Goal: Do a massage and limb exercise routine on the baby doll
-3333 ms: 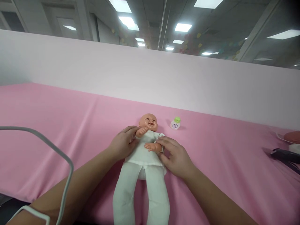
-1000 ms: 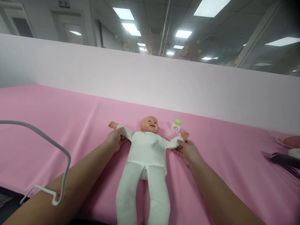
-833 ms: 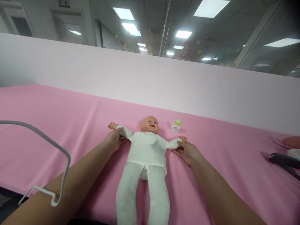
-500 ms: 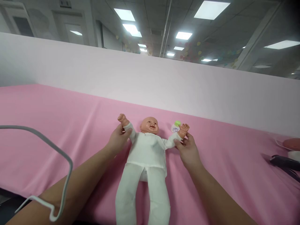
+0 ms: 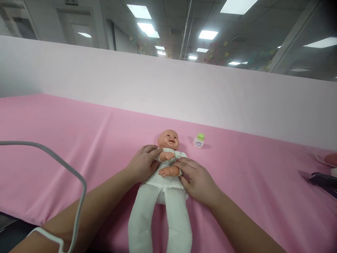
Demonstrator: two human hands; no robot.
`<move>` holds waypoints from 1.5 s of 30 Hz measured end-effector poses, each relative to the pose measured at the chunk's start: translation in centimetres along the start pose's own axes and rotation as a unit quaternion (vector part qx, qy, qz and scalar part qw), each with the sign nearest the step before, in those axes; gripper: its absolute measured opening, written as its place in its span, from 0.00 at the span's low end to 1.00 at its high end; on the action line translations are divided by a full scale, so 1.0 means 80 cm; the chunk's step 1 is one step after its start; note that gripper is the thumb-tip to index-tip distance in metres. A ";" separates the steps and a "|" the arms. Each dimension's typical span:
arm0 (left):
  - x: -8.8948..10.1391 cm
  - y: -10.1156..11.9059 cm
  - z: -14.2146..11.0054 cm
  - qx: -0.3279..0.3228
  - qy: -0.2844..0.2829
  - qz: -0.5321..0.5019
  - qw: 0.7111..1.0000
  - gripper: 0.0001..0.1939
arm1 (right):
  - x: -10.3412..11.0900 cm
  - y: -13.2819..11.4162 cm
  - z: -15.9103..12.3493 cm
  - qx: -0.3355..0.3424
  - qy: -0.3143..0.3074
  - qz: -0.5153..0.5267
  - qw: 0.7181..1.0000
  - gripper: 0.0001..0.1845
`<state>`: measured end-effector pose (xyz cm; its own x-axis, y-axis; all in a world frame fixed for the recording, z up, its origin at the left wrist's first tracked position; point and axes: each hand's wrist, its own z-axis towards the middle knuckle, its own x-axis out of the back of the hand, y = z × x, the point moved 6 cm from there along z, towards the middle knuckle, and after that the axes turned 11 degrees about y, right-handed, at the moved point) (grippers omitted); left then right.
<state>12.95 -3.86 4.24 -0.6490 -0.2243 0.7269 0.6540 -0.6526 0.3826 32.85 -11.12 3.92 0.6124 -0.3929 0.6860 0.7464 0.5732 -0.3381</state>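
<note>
A baby doll (image 5: pixel 161 207) in a white suit lies on its back on the pink cloth (image 5: pixel 79 140), head away from me. My left hand (image 5: pixel 142 163) grips one doll arm and my right hand (image 5: pixel 196 179) grips the other. Both doll arms are folded across its chest, the small hands crossed between my hands. My fingers are wrapped round the sleeves.
A small white bottle with a green cap (image 5: pixel 198 141) stands on the cloth just right of the doll's head. A dark object (image 5: pixel 323 179) and a reddish thing (image 5: pixel 331 159) lie at the right edge. A grey cable (image 5: pixel 65 168) loops at the left. A pale partition wall (image 5: pixel 168 88) runs behind.
The doll's arms were spread out to the sides, then raised, and are now folded over its chest. Both my hands moved inward with them.
</note>
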 end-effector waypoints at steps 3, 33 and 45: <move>0.001 0.004 0.001 -0.001 -0.006 -0.007 1.000 0.23 | 0.000 -0.006 0.002 0.003 -0.002 -0.003 1.000 0.29; 0.008 -0.112 -0.013 0.455 0.177 -0.434 0.757 0.08 | 0.008 0.137 -0.032 -0.463 0.256 0.354 0.772 0.33; 0.012 0.014 -0.014 -0.023 -0.022 0.023 0.999 0.26 | -0.013 0.003 -0.016 -0.072 0.010 0.009 0.997 0.23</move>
<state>12.64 -5.63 4.68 -0.6003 -0.2241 0.7677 0.6634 -0.6757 0.3215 32.73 -11.50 2.29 0.6304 -0.3978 0.6666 0.7638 0.4711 -0.4412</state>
